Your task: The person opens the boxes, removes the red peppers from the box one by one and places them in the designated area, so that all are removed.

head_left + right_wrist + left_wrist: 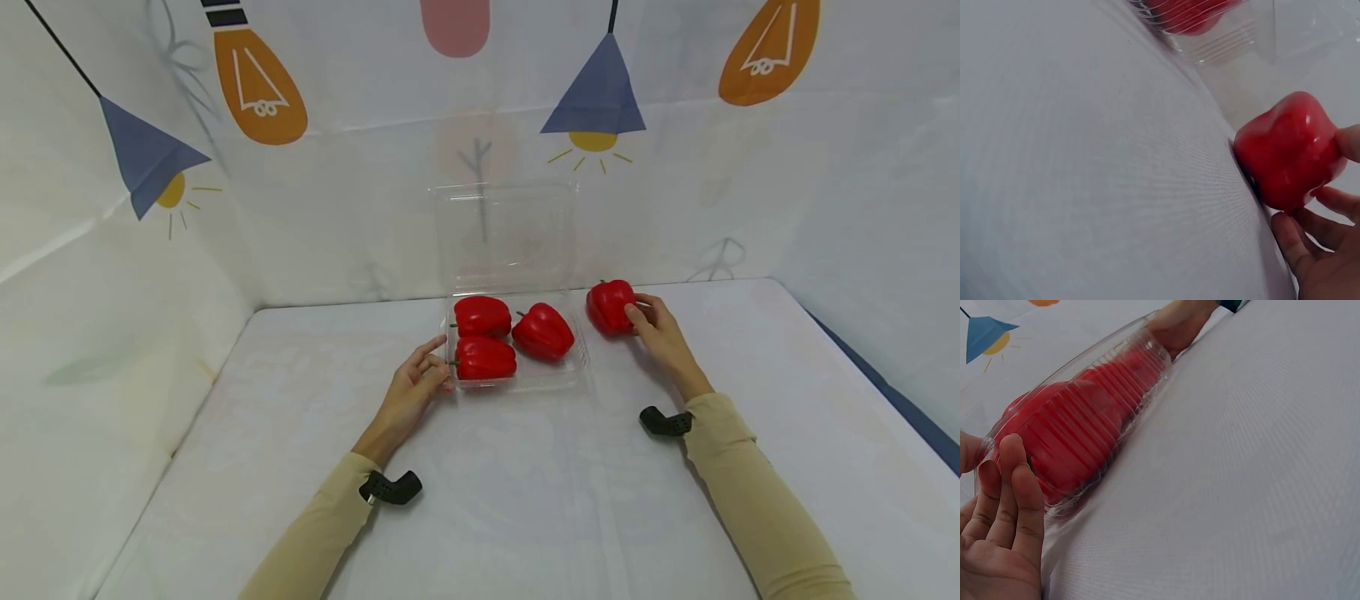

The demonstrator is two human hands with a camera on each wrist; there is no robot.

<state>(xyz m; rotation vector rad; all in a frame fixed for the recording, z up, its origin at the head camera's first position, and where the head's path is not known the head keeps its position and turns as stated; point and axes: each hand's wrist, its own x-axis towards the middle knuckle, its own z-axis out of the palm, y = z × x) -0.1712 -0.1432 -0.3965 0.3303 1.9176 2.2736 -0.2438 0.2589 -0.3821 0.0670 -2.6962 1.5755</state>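
Observation:
My right hand [660, 333] grips a red bell pepper [609, 307] between thumb and fingers, just right of a clear plastic container [558, 372]. In the right wrist view this bell pepper [1291, 150] is low against the white table surface. Three more red bell peppers lie inside the container: one at the back left [482, 317], one at the front left [485, 358] and one on the right [543, 332]. With fairly straight fingers, my left hand [411, 390] touches the container's left side. The ridged container wall [1079, 425] shows beside those fingers in the left wrist view.
The container's clear lid [506, 237] stands raised at the back, before a white printed cloth wall [360, 208]. Another cloth wall [112, 333] borders the table's left side. White cloth [487, 500] covers the table in front of the container.

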